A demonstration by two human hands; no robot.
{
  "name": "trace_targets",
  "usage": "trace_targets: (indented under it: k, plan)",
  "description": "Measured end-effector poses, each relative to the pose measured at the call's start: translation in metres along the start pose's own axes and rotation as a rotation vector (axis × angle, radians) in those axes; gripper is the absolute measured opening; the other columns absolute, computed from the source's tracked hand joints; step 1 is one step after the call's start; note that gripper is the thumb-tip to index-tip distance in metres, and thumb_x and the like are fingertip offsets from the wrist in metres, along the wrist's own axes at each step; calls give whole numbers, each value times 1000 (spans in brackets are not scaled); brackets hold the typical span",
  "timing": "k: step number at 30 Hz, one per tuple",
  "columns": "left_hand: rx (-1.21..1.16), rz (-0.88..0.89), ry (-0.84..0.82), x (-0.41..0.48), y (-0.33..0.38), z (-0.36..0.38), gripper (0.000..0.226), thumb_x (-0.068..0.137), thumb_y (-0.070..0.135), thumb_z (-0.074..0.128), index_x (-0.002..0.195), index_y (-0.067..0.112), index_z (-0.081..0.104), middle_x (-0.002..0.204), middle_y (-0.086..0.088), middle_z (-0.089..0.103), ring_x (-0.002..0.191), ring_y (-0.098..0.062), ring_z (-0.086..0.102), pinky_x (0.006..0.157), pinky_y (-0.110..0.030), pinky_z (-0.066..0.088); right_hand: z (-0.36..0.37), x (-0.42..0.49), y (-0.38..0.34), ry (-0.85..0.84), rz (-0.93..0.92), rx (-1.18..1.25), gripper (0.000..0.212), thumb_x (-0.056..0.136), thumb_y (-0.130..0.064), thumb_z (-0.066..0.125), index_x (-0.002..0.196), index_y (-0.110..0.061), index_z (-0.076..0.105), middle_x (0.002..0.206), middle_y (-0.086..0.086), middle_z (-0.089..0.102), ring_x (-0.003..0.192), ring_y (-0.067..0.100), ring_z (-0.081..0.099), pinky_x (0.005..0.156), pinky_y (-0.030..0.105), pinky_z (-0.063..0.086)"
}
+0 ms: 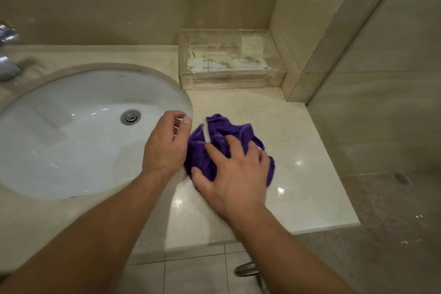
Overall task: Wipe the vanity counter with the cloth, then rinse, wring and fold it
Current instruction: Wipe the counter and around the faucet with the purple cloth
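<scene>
A crumpled purple cloth (220,135) lies on the beige marble vanity counter (298,174), just right of the white sink (71,131). My right hand (235,170) presses flat on the cloth with fingers spread, covering its near half. At the sink's right rim hovers my left hand (165,144), fingers loosely curled and holding nothing, its knuckles beside the cloth's left edge.
A clear acrylic box (229,59) with paper sachets stands at the back of the counter against the wall. A chrome faucet (7,55) shows at the far left. A glass shower partition (381,79) bounds the counter on the right. Tiled floor lies below.
</scene>
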State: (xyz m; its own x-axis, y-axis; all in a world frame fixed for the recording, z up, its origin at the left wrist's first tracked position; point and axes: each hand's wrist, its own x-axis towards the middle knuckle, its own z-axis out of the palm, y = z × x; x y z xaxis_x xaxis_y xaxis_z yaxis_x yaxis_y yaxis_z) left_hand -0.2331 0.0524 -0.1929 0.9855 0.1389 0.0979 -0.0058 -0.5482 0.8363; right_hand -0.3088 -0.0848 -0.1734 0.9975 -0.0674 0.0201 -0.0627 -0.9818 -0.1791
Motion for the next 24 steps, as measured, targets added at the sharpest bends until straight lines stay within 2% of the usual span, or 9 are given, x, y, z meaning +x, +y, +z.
trace_targets:
  k: [3, 6, 8, 12, 13, 15, 17, 20, 24]
  plan:
    - [19, 13, -21, -1, -2, -1, 39, 93, 52, 36, 113, 26, 58, 105, 12, 63, 85, 2, 55, 80, -27, 39, 3, 11, -16, 8, -46, 30, 54, 79, -69, 44, 121, -42, 64, 137, 1, 58, 123, 40, 49, 105, 58, 31]
    - [4, 29, 17, -3, -2, -2, 40, 91, 52, 34, 109, 25, 59, 104, 9, 63, 86, -5, 56, 79, -26, 39, -8, 27, 0, -7, -135, 18, 47, 79, -62, 50, 116, -40, 68, 123, -3, 64, 105, 33, 56, 90, 45, 41]
    - [-12, 29, 44, -3, -2, -3, 38, 92, 51, 35, 107, 25, 58, 103, 7, 64, 87, -8, 56, 79, -27, 39, -27, 41, 17, -10, -121, 62, 45, 79, -58, 55, 116, -38, 69, 119, -4, 64, 101, 30, 58, 85, 39, 46]
    - [-13, 17, 44, -2, -3, -1, 37, 92, 52, 36, 108, 26, 57, 103, 8, 63, 85, -1, 56, 79, -27, 40, -70, 76, 46, 246, -50, 355, 46, 81, -53, 61, 124, -39, 66, 124, -7, 61, 111, 23, 59, 91, 32, 47]
    - [-17, 10, 48, -2, -3, -1, 37, 92, 52, 36, 108, 27, 57, 103, 9, 63, 87, 2, 56, 79, -27, 40, -76, 86, 51, 187, -72, 359, 54, 82, -55, 61, 135, -41, 58, 134, -7, 57, 120, 21, 56, 97, 31, 44]
    - [-20, 6, 58, -2, -2, 0, 38, 92, 53, 36, 109, 27, 57, 103, 10, 63, 88, 4, 56, 79, -27, 41, -78, 106, 59, -92, -119, 228, 81, 79, -66, 58, 152, -46, 29, 156, -7, 38, 141, 25, 38, 113, 42, 35]
    - [-26, 1, 67, -2, -2, 0, 40, 91, 54, 36, 111, 27, 58, 102, 12, 62, 89, 5, 56, 78, -26, 41, -70, 118, 64, -251, -98, 148, 97, 72, -82, 50, 155, -50, 11, 167, -6, 15, 152, 30, 16, 120, 55, 23]
    - [-44, -8, 81, -1, -2, 1, 42, 90, 55, 36, 111, 26, 58, 102, 13, 62, 89, 5, 56, 77, -25, 40, -55, 126, 61, -259, -16, 150, 100, 67, -92, 43, 153, -53, 12, 168, -2, 7, 154, 33, 6, 119, 62, 17]
    - [-63, -11, 90, 0, -5, 2, 44, 90, 56, 36, 112, 26, 59, 102, 13, 63, 90, 5, 56, 79, -27, 43, -33, 127, 47, -275, 74, 58, 91, 73, -86, 49, 152, -50, 21, 162, 4, 24, 144, 38, 28, 113, 59, 28]
